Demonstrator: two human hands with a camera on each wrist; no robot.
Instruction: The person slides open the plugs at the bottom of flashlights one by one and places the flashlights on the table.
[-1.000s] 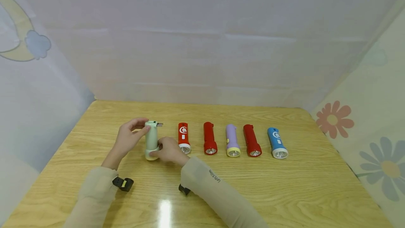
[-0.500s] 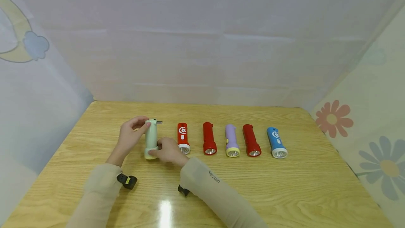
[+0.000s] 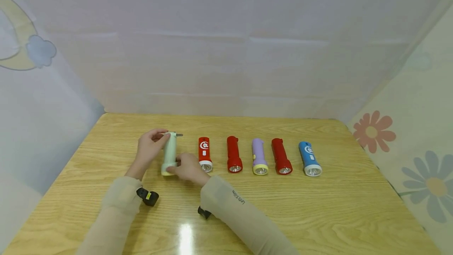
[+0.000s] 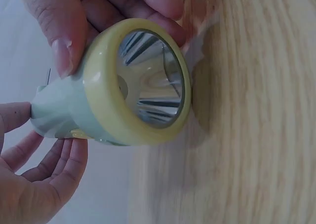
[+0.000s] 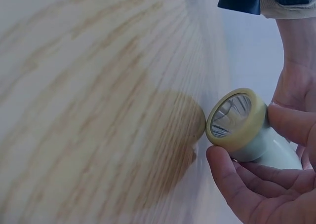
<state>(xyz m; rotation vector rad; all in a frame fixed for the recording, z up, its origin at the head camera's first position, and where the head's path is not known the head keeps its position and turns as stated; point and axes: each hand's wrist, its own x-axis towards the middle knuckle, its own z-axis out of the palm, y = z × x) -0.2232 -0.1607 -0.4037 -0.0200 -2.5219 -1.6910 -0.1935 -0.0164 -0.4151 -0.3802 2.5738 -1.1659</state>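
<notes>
A pale green flashlight (image 3: pixel 170 150) with a yellow rim is held between both hands at the left of the row. My left hand (image 3: pixel 148 146) pinches its tail end, where a thin metal plug (image 3: pixel 179 135) sticks out to the right. My right hand (image 3: pixel 188 167) grips the head end between thumb and fingers. In the left wrist view the reflector (image 4: pixel 150 78) faces the camera, just over the tabletop. The right wrist view has the yellow rim (image 5: pixel 247 130) between my right thumb and fingers; whether it touches the table is unclear.
To the right lie a red flashlight with a white rim (image 3: pixel 205 153), a plain red one (image 3: pixel 233 154), a purple one (image 3: pixel 259 156), another red one (image 3: pixel 281 156) and a blue one (image 3: pixel 310 158). The wooden table (image 3: pixel 318 215) ends at a pale cloth backdrop (image 3: pixel 226 70).
My left hand and forearm have shifted slightly right and up. The green flashlight's tail end has risen a little and its plug looks turned. My right hand keeps its grip, nearly still.
</notes>
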